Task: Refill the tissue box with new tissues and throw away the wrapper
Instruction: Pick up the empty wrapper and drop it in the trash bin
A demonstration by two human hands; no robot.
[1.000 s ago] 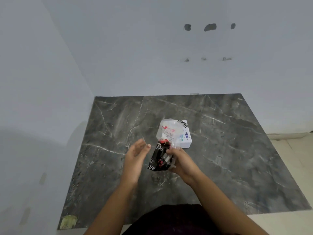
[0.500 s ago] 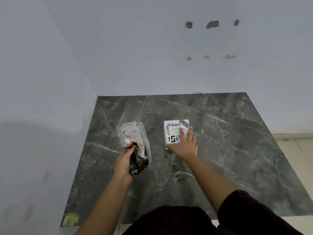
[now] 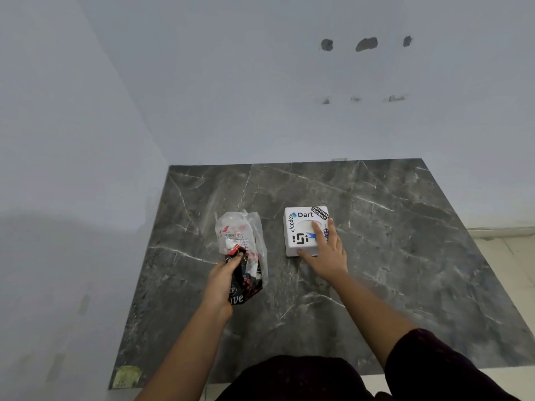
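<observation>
A white square tissue box (image 3: 301, 231) with stickers on its lid sits on the dark marble table (image 3: 390, 256). My right hand (image 3: 325, 250) lies flat on the box's right side, fingers spread, thumb at its near edge. Left of the box, a crumpled plastic wrapper (image 3: 241, 244), clear at the far end and black with red print near me, rests on the table. My left hand (image 3: 223, 282) is closed on its black end.
The table stands in a corner, with pale walls at the left and back. A yellowish sticker (image 3: 126, 376) marks the near left corner. Light floor tiles (image 3: 515, 256) show past the table's right edge.
The wrapper has passed from in front of the box to my left hand and down onto the table at the left. My right hand has moved onto the tissue box.
</observation>
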